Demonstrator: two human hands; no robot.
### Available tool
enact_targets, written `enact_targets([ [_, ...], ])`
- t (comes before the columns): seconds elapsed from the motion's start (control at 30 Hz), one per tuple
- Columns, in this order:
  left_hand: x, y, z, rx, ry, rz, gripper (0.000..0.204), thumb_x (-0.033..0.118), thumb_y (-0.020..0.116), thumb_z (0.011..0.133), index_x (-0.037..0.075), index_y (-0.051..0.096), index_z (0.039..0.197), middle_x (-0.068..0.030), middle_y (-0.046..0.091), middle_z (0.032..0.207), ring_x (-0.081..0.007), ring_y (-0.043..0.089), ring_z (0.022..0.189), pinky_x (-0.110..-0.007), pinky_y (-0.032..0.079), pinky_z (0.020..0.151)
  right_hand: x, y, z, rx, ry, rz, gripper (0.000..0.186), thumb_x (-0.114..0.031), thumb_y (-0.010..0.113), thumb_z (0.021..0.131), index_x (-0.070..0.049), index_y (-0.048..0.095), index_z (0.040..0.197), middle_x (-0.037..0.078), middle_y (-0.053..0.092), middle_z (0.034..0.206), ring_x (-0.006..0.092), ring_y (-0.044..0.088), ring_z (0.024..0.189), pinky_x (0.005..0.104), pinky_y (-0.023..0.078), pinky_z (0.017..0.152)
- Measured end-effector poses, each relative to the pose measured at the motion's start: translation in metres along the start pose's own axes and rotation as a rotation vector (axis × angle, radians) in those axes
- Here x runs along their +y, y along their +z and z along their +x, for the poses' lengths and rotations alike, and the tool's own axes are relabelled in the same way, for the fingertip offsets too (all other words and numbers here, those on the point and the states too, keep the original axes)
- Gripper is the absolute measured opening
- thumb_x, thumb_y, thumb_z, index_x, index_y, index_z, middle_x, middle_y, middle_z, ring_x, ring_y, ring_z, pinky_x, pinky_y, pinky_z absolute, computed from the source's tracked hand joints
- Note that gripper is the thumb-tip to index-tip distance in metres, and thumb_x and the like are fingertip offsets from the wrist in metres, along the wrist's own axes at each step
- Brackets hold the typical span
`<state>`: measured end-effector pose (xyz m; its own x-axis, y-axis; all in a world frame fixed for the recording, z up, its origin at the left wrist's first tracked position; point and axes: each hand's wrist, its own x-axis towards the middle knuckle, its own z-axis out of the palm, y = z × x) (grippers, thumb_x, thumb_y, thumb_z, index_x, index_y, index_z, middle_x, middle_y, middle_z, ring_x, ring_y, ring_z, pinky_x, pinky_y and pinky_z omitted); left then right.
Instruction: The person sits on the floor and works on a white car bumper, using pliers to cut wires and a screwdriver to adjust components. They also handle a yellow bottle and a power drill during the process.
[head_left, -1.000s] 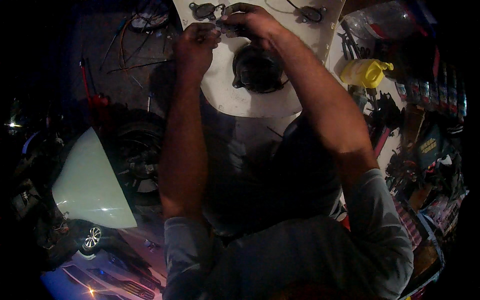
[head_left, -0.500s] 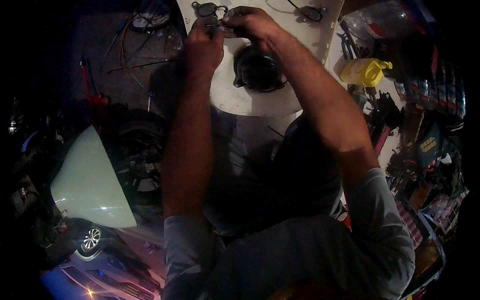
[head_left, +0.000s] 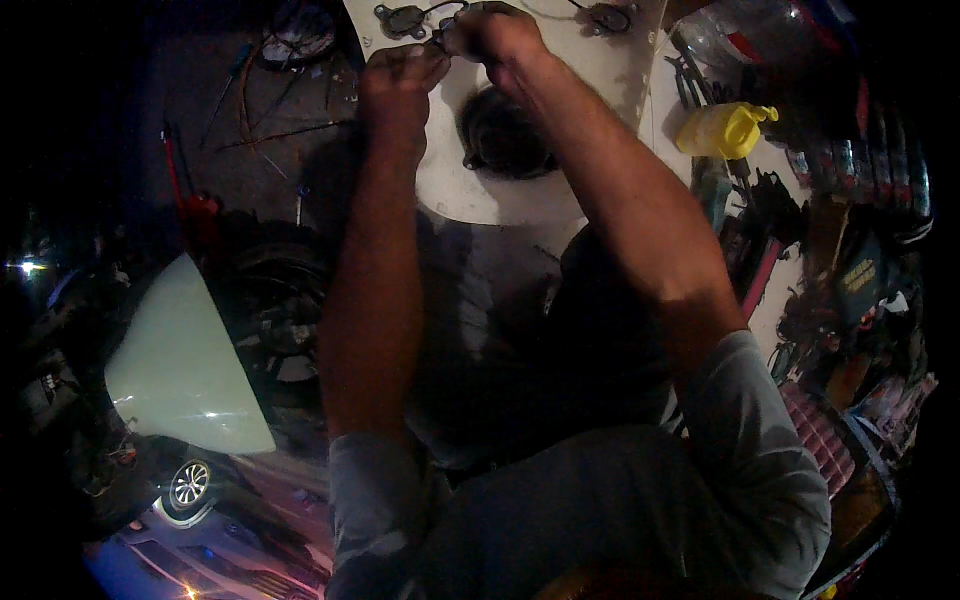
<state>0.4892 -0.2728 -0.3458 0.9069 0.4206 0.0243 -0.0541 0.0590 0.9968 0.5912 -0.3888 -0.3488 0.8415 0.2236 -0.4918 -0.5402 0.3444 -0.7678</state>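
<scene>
L hand [head_left: 398, 85] shifts off blk oval unit [head_left: 401, 21] on wht panel [head_left: 480, 205]; R hand [head_left: 497, 35] at wire [head_left: 440, 7]; dim, can't tell grips; work seemingly unfinished.

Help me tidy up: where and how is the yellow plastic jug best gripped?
Probably around the broad body of the yellow plastic jug, coming from its left, the side nearest the right forearm: the narrow neck juts right, away from that arm. Whether it stands or lies is unclear.

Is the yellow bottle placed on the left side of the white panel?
No, the yellow bottle is to the right of the white panel, past its right edge.
</scene>
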Motion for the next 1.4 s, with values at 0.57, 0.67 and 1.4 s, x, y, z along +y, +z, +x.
enact_targets([
  [0.57, -0.020, -0.048, 0.018, 0.290, 0.102, 0.570, 0.046, 0.025, 0.077, 0.076, 0.009, 0.061, 0.117, -0.0144, 0.066, 0.097, -0.0228, 0.065, 0.079, -0.035, 0.054, 0.073, -0.004, -0.018, 0.019, -0.283, 0.189, -0.113, 0.016, -0.012, 0.055, 0.092, 0.002, 0.062, 0.097, 0.013, 0.066, 0.087, 0.0229, 0.060, 0.069, 0.0357, 0.050, 0.066],
  [0.67, -0.001, -0.002, 0.015, 0.092, 0.364, 0.747, 0.050, 0.026, 0.080, 0.074, 0.008, 0.061, 0.116, -0.0130, 0.067, 0.099, -0.0231, 0.066, 0.084, -0.035, 0.054, 0.077, -0.006, -0.034, 0.036, -0.323, 0.140, -0.237, 0.014, -0.013, 0.058, 0.089, -0.002, 0.063, 0.094, 0.011, 0.065, 0.085, 0.0206, 0.058, 0.066, 0.0349, 0.048, 0.065],
  [1.4, -0.004, 0.029, 0.024, 0.333, 0.067, 0.537, 0.016, 0.010, 0.066, 0.072, 0.001, 0.065, 0.086, -0.0219, 0.064, 0.093, -0.0421, 0.060, 0.089, -0.049, 0.048, 0.080, 0.019, -0.032, 0.031, -0.349, 0.110, -0.183, 0.041, -0.023, 0.057, 0.092, -0.001, 0.054, 0.127, 0.011, 0.059, 0.125, 0.0252, 0.055, 0.115, 0.0375, 0.041, 0.102],
])
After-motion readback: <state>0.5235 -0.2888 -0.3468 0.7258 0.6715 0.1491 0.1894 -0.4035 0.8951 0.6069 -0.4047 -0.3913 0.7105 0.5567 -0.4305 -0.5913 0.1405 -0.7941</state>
